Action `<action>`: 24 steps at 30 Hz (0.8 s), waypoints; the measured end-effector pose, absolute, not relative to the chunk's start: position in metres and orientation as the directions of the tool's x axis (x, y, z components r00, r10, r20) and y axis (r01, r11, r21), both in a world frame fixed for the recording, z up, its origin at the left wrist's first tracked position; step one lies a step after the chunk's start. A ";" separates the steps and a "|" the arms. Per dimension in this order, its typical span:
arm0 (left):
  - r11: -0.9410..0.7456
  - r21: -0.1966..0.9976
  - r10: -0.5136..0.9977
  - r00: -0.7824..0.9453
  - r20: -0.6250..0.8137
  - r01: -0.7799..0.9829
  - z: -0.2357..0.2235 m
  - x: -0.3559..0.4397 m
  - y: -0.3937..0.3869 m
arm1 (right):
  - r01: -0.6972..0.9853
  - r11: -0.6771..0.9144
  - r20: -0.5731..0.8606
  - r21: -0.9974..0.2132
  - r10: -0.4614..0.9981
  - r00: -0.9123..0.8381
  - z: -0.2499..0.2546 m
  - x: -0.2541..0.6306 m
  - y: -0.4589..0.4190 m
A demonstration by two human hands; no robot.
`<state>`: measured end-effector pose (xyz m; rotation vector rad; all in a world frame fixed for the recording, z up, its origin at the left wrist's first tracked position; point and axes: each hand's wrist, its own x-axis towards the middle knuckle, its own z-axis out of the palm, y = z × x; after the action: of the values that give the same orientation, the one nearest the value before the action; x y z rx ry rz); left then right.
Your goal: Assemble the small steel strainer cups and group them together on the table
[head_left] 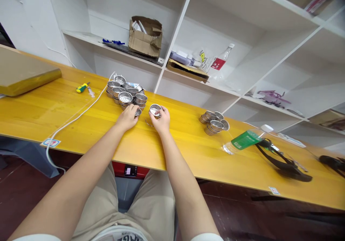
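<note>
White shelving (176, 21) rises behind a yellow tabletop (185, 147). A torn cardboard box (144, 43) on a shelf holds white items. Perforated metal cups form a large cluster (125, 98) and, farther right, a small cluster (216, 126). Beside the larger, the right hand (163, 121) grips a single cup (154, 109); the left hand (128, 117) grasps another cup (138, 112).

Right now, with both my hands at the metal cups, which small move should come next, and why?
Perhaps bring the left cup, touched by your left hand, toward the right cup, held by your right hand: they are close but apart, and the other cups near the green-labelled bottle appear stacked.
</note>
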<state>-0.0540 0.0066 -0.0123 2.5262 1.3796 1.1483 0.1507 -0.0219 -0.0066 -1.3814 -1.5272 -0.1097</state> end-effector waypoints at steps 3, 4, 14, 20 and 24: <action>-0.617 0.362 0.735 0.346 0.583 0.699 -0.012 -0.053 0.006 | 0.771 0.345 0.710 -0.536 0.679 0.189 -0.007 0.151 -0.022; -0.620 0.362 0.734 0.351 0.581 0.696 -0.012 -0.052 0.006 | 0.768 0.347 0.710 -0.538 0.678 0.190 -0.007 0.151 -0.022; -0.671 0.401 0.715 0.399 0.574 0.624 -0.016 -0.043 0.006 | 0.777 0.304 0.671 -0.551 0.715 0.196 -0.009 0.150 -0.020; -0.712 0.382 0.679 0.441 0.586 0.589 -0.018 -0.041 0.003 | 0.778 0.293 0.660 -0.556 0.725 0.199 -0.008 0.149 -0.022; -0.731 0.352 0.656 0.460 0.598 0.585 -0.020 -0.038 0.003 | 0.762 0.302 0.661 -0.572 0.721 0.210 -0.008 0.149 -0.021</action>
<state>-0.0378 0.0027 -0.0203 2.6012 1.1096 1.1317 0.1494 -0.0209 -0.0083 -1.4236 -1.5145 -0.0497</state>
